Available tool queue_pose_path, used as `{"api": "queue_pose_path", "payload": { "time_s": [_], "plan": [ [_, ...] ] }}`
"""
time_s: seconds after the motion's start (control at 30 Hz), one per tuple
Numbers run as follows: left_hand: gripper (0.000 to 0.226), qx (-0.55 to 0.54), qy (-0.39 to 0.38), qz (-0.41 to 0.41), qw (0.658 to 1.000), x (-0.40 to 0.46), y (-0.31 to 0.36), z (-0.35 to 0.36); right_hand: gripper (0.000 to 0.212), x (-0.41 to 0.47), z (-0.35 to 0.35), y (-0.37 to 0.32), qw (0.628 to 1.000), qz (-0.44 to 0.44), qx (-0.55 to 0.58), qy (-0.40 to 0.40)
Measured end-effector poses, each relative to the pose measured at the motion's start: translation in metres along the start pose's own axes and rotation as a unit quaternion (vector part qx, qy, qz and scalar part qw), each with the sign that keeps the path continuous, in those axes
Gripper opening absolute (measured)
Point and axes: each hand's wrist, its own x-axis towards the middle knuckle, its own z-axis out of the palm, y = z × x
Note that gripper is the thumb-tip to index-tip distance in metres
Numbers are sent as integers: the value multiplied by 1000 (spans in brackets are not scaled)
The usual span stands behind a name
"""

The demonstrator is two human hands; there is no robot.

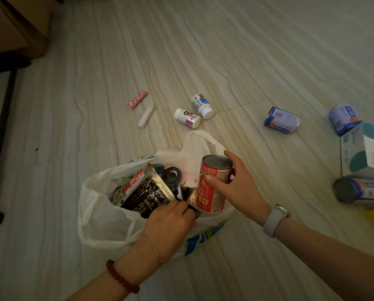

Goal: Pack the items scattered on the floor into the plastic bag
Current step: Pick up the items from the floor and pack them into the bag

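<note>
- We see a person crouched over a white plastic bag (101, 216) that sits open on the pale tiled floor (246, 61), already holding a dark foil pouch (147, 195), a black round lid (171, 174) and other packets.
- The right hand (238, 187) grips a red can (214, 183), thumb across its label and fingers curled round the far side; the can stands upright at the right of the bag's mouth, its base among the contents.
- The left hand (170, 222) reaches into the mouth with fingers curled down at the near rim; we cannot tell whether it pinches the plastic or something inside.
- We judge the step in hand to be seating the red can in the bag, with packing roughly half done.
- Still on the floor beyond the bag: two white pill bottles (194, 114) touching each other, a pink patterned tube (138, 99), a pale tube (145, 117) just beside it.
- Off to the right lie three blue cans (282, 120), two of them close to a white and teal box (365, 149).
- The next move, as we read it, calls for letting go of the can once it sits steady, then reaching forward for the near bottles while the left hand keeps the mouth open.
- A heavy can set high may tip the pouch aside.
</note>
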Motion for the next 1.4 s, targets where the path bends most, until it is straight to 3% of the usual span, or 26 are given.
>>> {"api": "queue_pose_path", "payload": {
  "time_s": [0.13, 0.27, 0.43, 0.47, 0.53, 0.6, 0.67, 0.7, 0.8, 0.9, 1.0, 1.17, 1.27, 1.4],
  "plan": [
    [19, -54, 67, 40, 995, -10, 0, -8, 78, 1, 5, -10, 998, -26, 1, -58],
    [25, -79, 144, 40, 986, -23, -9, -26, 73, 6, 18, -27, 981, -66, -48, -176],
    [26, -76, 190, -43, 978, -36, -33, -41, 30, 9, 43, -34, 916, -175, -164, -321],
    [27, -77, 193, -58, 977, -39, -36, -41, 27, 6, 43, -32, 912, -196, -193, -305],
    [27, -77, 200, -79, 973, -46, -40, -40, 33, 2, 35, -26, 911, -252, -257, -199],
    [28, -71, 208, -99, 970, -50, -42, -36, 41, 4, 22, -14, 850, -334, -394, -101],
    [29, -70, 210, -127, 967, -52, -45, -33, 45, 8, 10, -1, 785, -365, -492, -92],
    [29, -71, 207, -138, 966, -53, -46, -32, 46, 10, 6, 4, 772, -369, -508, -101],
    [28, -78, 206, -147, 964, -54, -48, -32, 52, 13, -6, 6, 792, -378, -471, -93],
    [25, -102, 236, -151, 955, -45, -48, -42, 27, 9, -17, -13, 824, -387, -414, -6],
    [24, -131, 292, -152, 935, -30, -50, -61, 44, 6, -26, -29, 825, -441, -349, 47],
    [16, -151, 362, -132, 911, -17, -54, -86, 38, 9, -29, -50, 803, -499, -300, 128],
    [23, -135, 302, -133, 934, -22, -64, -76, 42, 11, -28, -42, 799, -476, -355, 92],
    [41, -80, 205, -126, 967, -44, -67, -44, 57, 7, -26, -17, 815, -400, -419, -28]
  ]
}}
